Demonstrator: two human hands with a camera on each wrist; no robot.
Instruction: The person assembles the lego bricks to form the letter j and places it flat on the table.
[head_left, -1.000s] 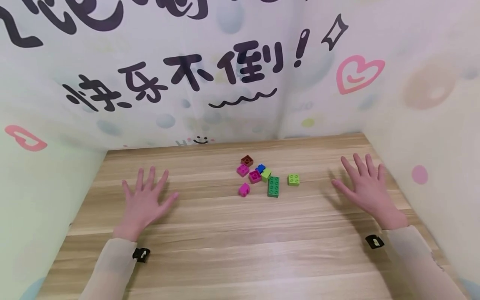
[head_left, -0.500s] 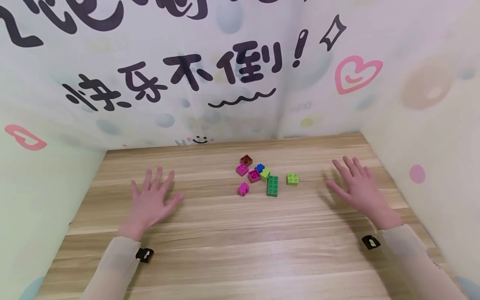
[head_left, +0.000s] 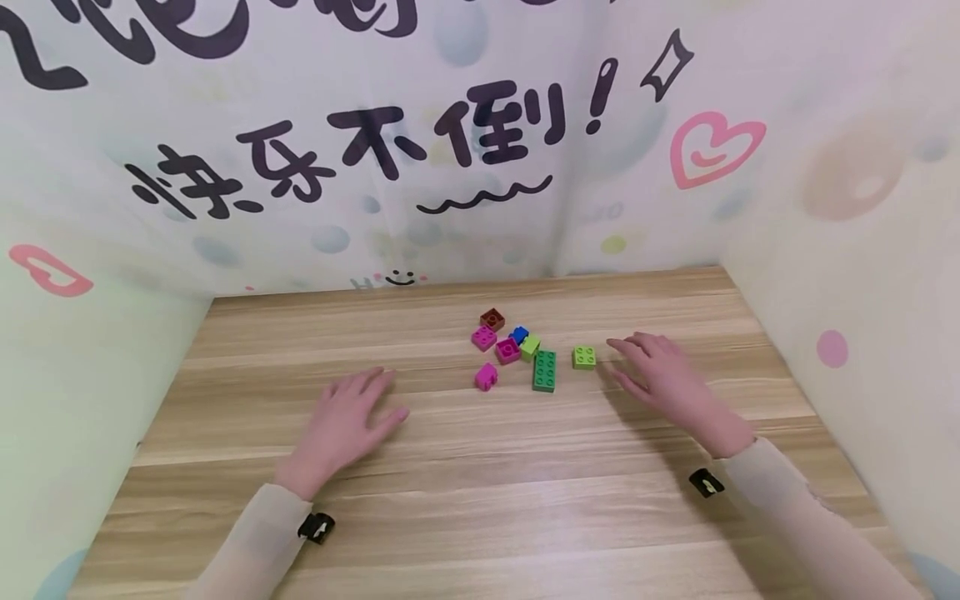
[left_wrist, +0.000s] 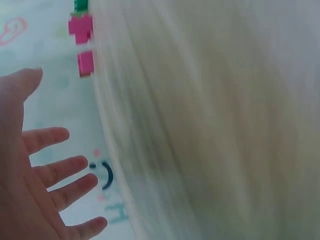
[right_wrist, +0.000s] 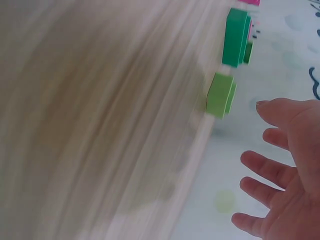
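Note:
My left hand [head_left: 341, 429] is over the left half of the wooden table, fingers spread and holding nothing, left of a magenta brick [head_left: 486, 377]. On the other side my right hand [head_left: 671, 387] hovers with loosely bent, unfilled fingers just right of a lime green brick [head_left: 584, 358]. The right wrist view shows that lime brick [right_wrist: 220, 95] before the thumb. Left of it lies a long green brick [head_left: 545, 371]. A tight cluster behind has another lime brick [head_left: 530, 347], a blue brick [head_left: 519, 335], two magenta bricks [head_left: 508, 351] and a brown brick [head_left: 492, 319].
The wood-grain table [head_left: 465, 500] meets a white printed backdrop [head_left: 480, 233] along its back edge. Pale side walls [head_left: 847, 275] stand close at left and right. A black wrist strap [head_left: 317, 527] sits on the left sleeve, another [head_left: 706, 482] on the right.
Both hands have moved inward toward the bricks, the right one up to the separate lime brick. Their fingers have gone from widely spread to more bent. The bricks lie as before.

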